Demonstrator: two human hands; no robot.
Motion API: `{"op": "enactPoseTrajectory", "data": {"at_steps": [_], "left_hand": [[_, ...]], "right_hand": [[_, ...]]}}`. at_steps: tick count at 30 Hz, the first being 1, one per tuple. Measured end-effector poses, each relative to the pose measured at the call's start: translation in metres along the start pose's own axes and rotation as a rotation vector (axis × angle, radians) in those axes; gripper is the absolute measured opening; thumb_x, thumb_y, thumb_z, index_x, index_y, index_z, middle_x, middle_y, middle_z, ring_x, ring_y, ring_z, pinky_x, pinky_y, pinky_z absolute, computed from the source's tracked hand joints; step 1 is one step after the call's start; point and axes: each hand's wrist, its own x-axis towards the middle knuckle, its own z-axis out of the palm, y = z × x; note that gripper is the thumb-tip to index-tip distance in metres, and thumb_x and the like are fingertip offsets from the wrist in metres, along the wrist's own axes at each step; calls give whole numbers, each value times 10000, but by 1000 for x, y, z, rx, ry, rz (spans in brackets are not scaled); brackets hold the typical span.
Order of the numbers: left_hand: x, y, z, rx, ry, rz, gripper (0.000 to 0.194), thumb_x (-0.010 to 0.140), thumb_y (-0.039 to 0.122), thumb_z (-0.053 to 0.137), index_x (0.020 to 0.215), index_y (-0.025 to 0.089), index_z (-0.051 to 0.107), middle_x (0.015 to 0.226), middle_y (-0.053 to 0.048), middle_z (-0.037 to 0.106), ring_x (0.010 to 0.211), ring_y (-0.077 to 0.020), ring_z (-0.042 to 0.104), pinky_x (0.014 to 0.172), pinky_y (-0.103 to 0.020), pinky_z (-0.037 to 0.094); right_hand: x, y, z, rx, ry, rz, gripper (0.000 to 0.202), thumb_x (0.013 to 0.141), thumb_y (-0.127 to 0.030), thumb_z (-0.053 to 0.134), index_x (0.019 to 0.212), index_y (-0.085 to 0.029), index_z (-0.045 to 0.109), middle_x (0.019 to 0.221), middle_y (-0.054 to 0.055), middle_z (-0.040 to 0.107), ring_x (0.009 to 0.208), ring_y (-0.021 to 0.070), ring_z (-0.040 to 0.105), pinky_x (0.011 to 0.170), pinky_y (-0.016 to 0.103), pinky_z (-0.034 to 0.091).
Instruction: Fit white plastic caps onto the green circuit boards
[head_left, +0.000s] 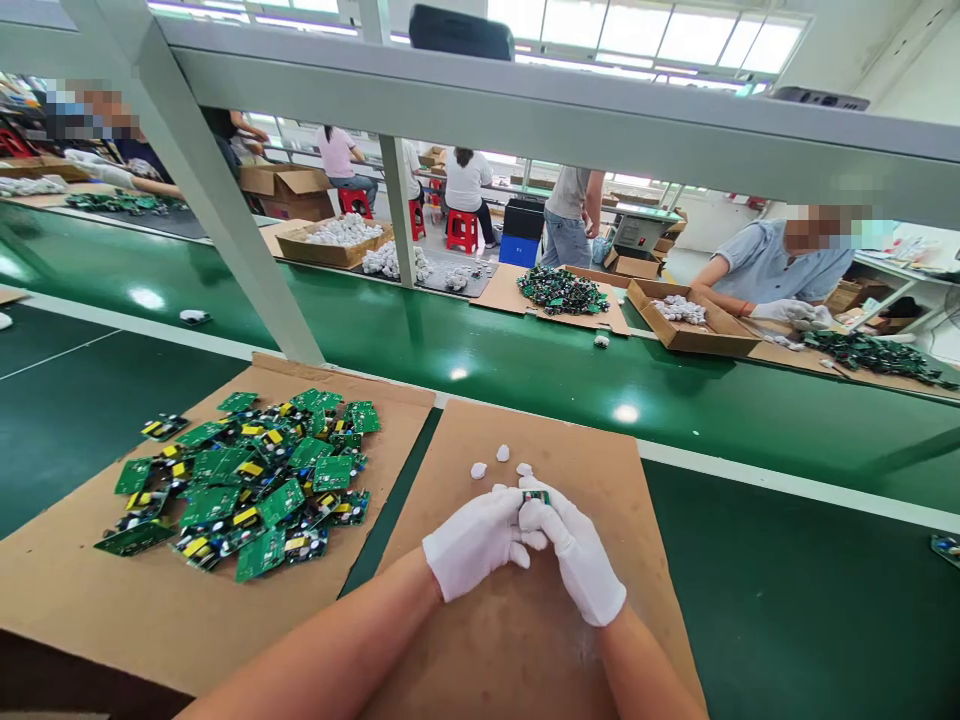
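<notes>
A small green circuit board [535, 496] is held between my two white-gloved hands above a brown cardboard sheet [495, 650]. My left hand [480, 540] grips its left side, and my right hand [574, 550] has its fingers closed on the right side and front. Most of the board is hidden by the gloves. Just beyond my fingertips lie small white pieces [478, 470], several in all. To the left, a big pile of green circuit boards with yellow and black parts [255, 480] rests on another cardboard sheet [60, 570].
A shiny green conveyor belt [450, 340] runs across behind the cardboard, with a grey metal frame [247, 220] over it. Across the belt, a person [780, 260] in gloves works beside a cardboard tray [690, 335] and board piles. One board [946, 548] lies at the far right.
</notes>
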Motion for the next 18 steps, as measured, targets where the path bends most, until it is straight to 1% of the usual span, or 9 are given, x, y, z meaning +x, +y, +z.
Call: {"op": "enactPoseTrajectory", "data": {"at_steps": [2, 4, 6, 8, 11, 13, 15, 16, 18], "left_hand": [[0, 0, 0, -7, -14, 6, 307, 784, 436, 605, 856, 138, 605, 771, -46, 558, 708, -120, 558, 539, -187, 424], [0, 0, 3, 104, 9, 41, 289, 777, 416, 623, 864, 141, 605, 768, -43, 553, 709, -119, 546, 530, -184, 424], [0, 0, 6, 219, 25, 69, 298, 761, 418, 641, 872, 143, 605, 752, -34, 544, 690, -116, 530, 505, -181, 425], [0, 0, 7, 281, 36, 75, 329, 754, 447, 637, 869, 140, 602, 731, -28, 536, 657, -109, 517, 480, -179, 421], [0, 1, 8, 330, 58, 75, 353, 769, 479, 605, 835, 132, 599, 695, -25, 526, 624, -101, 501, 454, -170, 405], [-1, 1, 9, 346, 45, 91, 362, 784, 492, 578, 845, 136, 599, 724, -34, 539, 653, -107, 513, 454, -164, 405], [-2, -1, 10, 383, 34, 104, 370, 787, 499, 568, 877, 142, 598, 727, -29, 545, 629, -99, 514, 442, -162, 399], [-2, -2, 10, 416, 50, 105, 375, 790, 502, 562, 888, 141, 597, 699, -20, 541, 582, -87, 500, 423, -160, 383], [-1, -5, 9, 487, 121, 97, 370, 787, 496, 566, 873, 137, 589, 613, 7, 510, 474, -60, 440, 375, -156, 329]], "right_hand": [[1, -1, 0, 3, -1, 3, 333, 907, -452, 405, 813, -243, 646, 1043, 12, 654, 1163, 213, 497, 1072, 365, 309], [1, -2, 1, -1, 16, 27, 303, 888, -465, 443, 919, -247, 651, 1061, 18, 656, 1128, 219, 522, 1037, 362, 354], [1, -1, 2, -13, 44, 54, 326, 865, -473, 484, 1047, -249, 635, 986, 21, 681, 1019, 220, 578, 957, 344, 426], [2, 0, 2, -8, 42, 63, 350, 860, -474, 493, 1087, -248, 633, 891, 13, 693, 881, 205, 612, 862, 320, 477], [1, 2, 0, 89, -25, 89, 422, 904, -497, 382, 1141, -237, 615, 788, 13, 687, 765, 195, 619, 729, 318, 510], [1, 5, -2, 130, -23, 89, 451, 912, -506, 350, 1160, -228, 605, 816, 28, 697, 855, 213, 627, 761, 334, 512], [1, 7, -2, 76, 35, 54, 418, 893, -500, 408, 1129, -232, 625, 963, 43, 700, 998, 228, 601, 878, 347, 479], [1, 8, -3, 26, 64, 34, 392, 881, -490, 445, 1108, -235, 639, 1034, 45, 688, 1036, 230, 587, 923, 346, 455], [0, 10, -2, -49, 85, 16, 382, 876, -483, 455, 1096, -239, 650, 1096, 46, 673, 1017, 226, 597, 935, 343, 448]]}}
